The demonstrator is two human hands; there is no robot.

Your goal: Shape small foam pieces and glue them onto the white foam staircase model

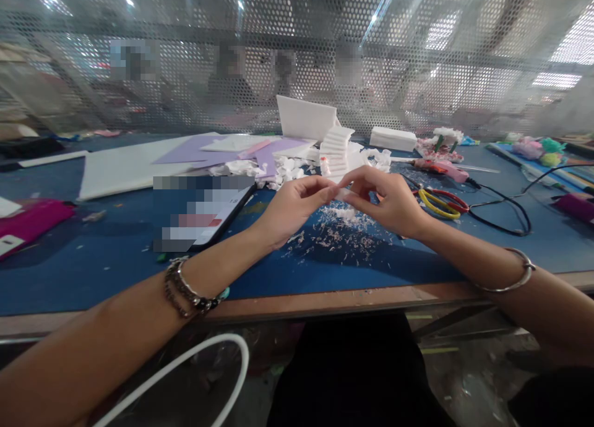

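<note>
My left hand (293, 209) and my right hand (392, 203) meet over the table, fingertips pinched together. Between them is a small whitish piece (344, 194), mostly covered by the fingers; it looks like foam, though its exact shape is hidden. Below the hands, fine pale shavings (346, 238) are scattered on the blue tabletop. Just behind stands a ridged stack of white foam strips (335, 151), with torn white scraps (285, 172) to its left.
A tablet or phone (218, 219), partly blurred, lies left of my hands. White and lilac foam sheets (134, 161) spread behind it. Scissors with yellow handles (439, 205), a pink-handled tool (452, 170) and a black cable (503, 229) lie right. A perforated metal screen (306, 18) closes the back.
</note>
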